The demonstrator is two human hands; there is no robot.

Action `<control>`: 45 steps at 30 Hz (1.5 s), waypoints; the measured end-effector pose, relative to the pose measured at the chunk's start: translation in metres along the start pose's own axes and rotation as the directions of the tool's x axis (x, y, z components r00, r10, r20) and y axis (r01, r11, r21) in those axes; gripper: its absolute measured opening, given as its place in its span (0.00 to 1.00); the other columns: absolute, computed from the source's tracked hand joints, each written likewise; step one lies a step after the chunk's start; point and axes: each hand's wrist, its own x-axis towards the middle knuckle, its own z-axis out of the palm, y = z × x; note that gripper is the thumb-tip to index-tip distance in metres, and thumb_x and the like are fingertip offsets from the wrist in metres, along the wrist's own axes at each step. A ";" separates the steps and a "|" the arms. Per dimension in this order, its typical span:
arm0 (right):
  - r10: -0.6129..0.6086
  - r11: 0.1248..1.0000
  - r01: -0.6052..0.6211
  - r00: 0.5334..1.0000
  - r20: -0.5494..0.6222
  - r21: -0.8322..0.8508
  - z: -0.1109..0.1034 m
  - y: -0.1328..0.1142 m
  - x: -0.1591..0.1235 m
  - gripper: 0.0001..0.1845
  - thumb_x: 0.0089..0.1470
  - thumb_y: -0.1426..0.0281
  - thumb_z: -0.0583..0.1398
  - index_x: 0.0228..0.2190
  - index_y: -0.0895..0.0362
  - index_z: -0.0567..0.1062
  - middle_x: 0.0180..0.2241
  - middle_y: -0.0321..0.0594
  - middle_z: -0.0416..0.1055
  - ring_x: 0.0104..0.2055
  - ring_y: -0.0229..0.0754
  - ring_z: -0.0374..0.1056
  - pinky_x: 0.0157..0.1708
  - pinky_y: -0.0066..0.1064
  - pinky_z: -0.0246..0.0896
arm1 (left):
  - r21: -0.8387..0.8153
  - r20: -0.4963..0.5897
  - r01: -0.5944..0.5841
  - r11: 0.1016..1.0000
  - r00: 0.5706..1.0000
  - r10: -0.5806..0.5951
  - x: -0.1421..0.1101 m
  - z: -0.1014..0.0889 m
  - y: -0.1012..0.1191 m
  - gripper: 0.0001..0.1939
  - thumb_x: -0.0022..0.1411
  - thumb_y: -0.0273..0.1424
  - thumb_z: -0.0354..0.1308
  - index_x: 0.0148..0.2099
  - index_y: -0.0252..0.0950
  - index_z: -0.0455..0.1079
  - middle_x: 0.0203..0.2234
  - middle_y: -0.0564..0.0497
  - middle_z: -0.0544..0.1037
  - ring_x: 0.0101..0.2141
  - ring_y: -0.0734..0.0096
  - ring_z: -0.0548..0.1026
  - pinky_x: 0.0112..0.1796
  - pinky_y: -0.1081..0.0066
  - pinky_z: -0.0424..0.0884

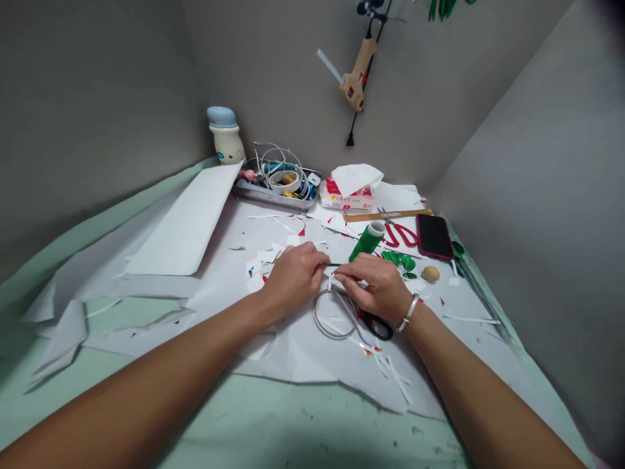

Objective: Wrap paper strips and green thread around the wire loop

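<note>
Between my two hands runs a short, thin dark-green strand (pixel 334 264); whether it is thread or wrapped wire I cannot tell. My left hand (pixel 297 277) is closed, pinching the strand's left end. Closed fingertips of my right hand (pixel 374 283), which has a silver bangle (pixel 408 312) at the wrist, grip the right end. Just behind the right hand stands a tilted spool of green thread (pixel 367 240). Below the hands lie a thin metal ring (pixel 316 319) and black-handled scissors (pixel 379 327), partly hidden by the right hand.
White paper with scraps covers the green table (pixel 273 417). Behind are a metal tray (pixel 273 195), tissue pack (pixel 347 195), wooden ruler (pixel 390 215), red scissors (pixel 403 236) and phone (pixel 435 236). Green pieces (pixel 399 262) lie right. A glue gun (pixel 359 75) hangs on the wall.
</note>
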 end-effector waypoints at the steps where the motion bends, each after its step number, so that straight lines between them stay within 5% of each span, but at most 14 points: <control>1: 0.019 1.000 -0.019 0.999 -0.035 0.000 -0.002 0.001 0.000 0.08 0.58 0.70 0.58 0.33 0.56 0.78 0.25 0.38 0.73 0.28 0.38 0.64 0.32 0.30 0.61 | 0.028 0.032 -0.057 0.998 0.998 0.056 -0.001 0.000 0.001 0.11 0.60 0.25 0.51 0.38 0.37 0.76 0.30 0.49 0.74 0.34 0.65 0.71 0.38 0.64 0.65; 5: 0.178 0.983 -0.170 0.977 -0.118 0.072 -0.003 0.016 -0.001 0.07 0.58 0.71 0.58 0.32 0.55 0.77 0.29 0.38 0.75 0.31 0.38 0.68 0.33 0.30 0.62 | -0.093 0.064 -0.205 0.974 0.975 0.211 -0.002 -0.002 0.008 0.11 0.62 0.25 0.51 0.40 0.37 0.75 0.31 0.49 0.74 0.34 0.68 0.71 0.38 0.67 0.66; 10: 0.120 0.991 -0.125 0.990 0.070 0.056 0.004 0.020 -0.003 0.07 0.56 0.73 0.58 0.33 0.55 0.78 0.29 0.38 0.76 0.32 0.39 0.69 0.34 0.29 0.63 | -0.305 -0.048 -0.031 0.952 0.999 0.018 0.002 -0.005 0.005 0.10 0.62 0.26 0.52 0.40 0.36 0.75 0.33 0.49 0.74 0.36 0.70 0.72 0.38 0.70 0.68; 14: 0.019 1.000 -0.020 0.997 0.072 0.017 0.002 0.004 -0.001 0.07 0.57 0.71 0.58 0.34 0.55 0.78 0.27 0.38 0.75 0.31 0.39 0.67 0.34 0.30 0.61 | -0.122 -0.058 0.083 0.989 0.994 -0.090 0.002 -0.002 0.001 0.10 0.60 0.25 0.52 0.38 0.37 0.75 0.33 0.49 0.74 0.36 0.67 0.72 0.38 0.67 0.67; 17: 0.051 0.999 -0.051 0.998 -0.030 0.013 -0.002 0.005 0.001 0.08 0.58 0.70 0.58 0.33 0.55 0.78 0.27 0.38 0.75 0.29 0.39 0.65 0.33 0.31 0.61 | 0.013 0.037 -0.053 0.998 0.998 0.053 -0.002 0.000 0.003 0.11 0.61 0.25 0.51 0.38 0.38 0.75 0.31 0.49 0.74 0.35 0.66 0.71 0.39 0.65 0.65; 21: 0.221 0.970 -0.212 0.973 -0.070 0.118 -0.002 0.020 -0.001 0.08 0.58 0.69 0.58 0.32 0.56 0.78 0.30 0.39 0.76 0.32 0.38 0.69 0.33 0.30 0.62 | -0.110 0.068 -0.188 0.976 0.978 0.196 -0.003 -0.002 0.009 0.11 0.62 0.25 0.50 0.40 0.38 0.75 0.32 0.50 0.74 0.35 0.68 0.71 0.39 0.66 0.66; 25: 0.164 0.980 -0.173 0.982 0.096 0.101 0.004 0.021 -0.003 0.08 0.58 0.70 0.58 0.33 0.55 0.78 0.29 0.38 0.76 0.32 0.39 0.69 0.33 0.30 0.62 | -0.263 -0.026 -0.019 0.965 1.000 0.013 0.001 -0.005 0.007 0.10 0.61 0.25 0.51 0.39 0.37 0.74 0.33 0.50 0.75 0.36 0.69 0.72 0.38 0.68 0.68; 28: 0.046 0.998 -0.050 0.990 0.134 0.027 0.004 0.008 -0.001 0.08 0.58 0.70 0.58 0.34 0.55 0.78 0.28 0.39 0.75 0.32 0.40 0.67 0.35 0.30 0.61 | -0.159 -0.041 0.083 0.984 0.995 -0.091 0.002 -0.003 0.002 0.10 0.60 0.25 0.51 0.37 0.37 0.75 0.33 0.49 0.75 0.35 0.67 0.72 0.37 0.67 0.68; 32: 0.048 0.999 -0.048 0.999 0.024 0.011 0.000 0.002 0.001 0.08 0.58 0.69 0.57 0.33 0.56 0.78 0.27 0.39 0.74 0.30 0.39 0.66 0.34 0.30 0.61 | 0.001 0.071 -0.057 0.998 0.996 0.057 -0.001 0.000 0.002 0.11 0.60 0.24 0.51 0.38 0.37 0.75 0.30 0.49 0.74 0.34 0.66 0.71 0.38 0.65 0.66; 36: 0.226 0.968 -0.220 0.973 -0.042 0.121 -0.002 0.019 -0.001 0.08 0.58 0.69 0.58 0.32 0.56 0.78 0.30 0.38 0.76 0.31 0.38 0.69 0.34 0.29 0.62 | -0.157 0.095 -0.158 0.975 0.980 0.174 -0.002 -0.002 0.007 0.11 0.60 0.24 0.52 0.40 0.36 0.75 0.31 0.49 0.74 0.34 0.68 0.71 0.38 0.67 0.67; 40: 0.232 0.962 -0.239 0.971 0.065 0.134 0.003 0.025 -0.004 0.08 0.58 0.70 0.58 0.33 0.56 0.78 0.30 0.38 0.76 0.31 0.38 0.69 0.33 0.28 0.62 | -0.324 0.014 -0.061 0.944 0.998 0.069 0.001 -0.006 0.007 0.10 0.61 0.25 0.52 0.39 0.36 0.74 0.32 0.50 0.74 0.35 0.70 0.72 0.38 0.69 0.68; 45: 0.043 0.996 -0.050 0.994 0.100 0.069 0.001 0.004 -0.001 0.07 0.57 0.71 0.58 0.34 0.55 0.78 0.27 0.38 0.75 0.31 0.39 0.67 0.34 0.30 0.62 | -0.188 -0.028 0.090 0.978 0.995 -0.097 0.002 -0.004 0.002 0.10 0.61 0.26 0.52 0.37 0.36 0.74 0.33 0.49 0.74 0.36 0.67 0.72 0.37 0.68 0.68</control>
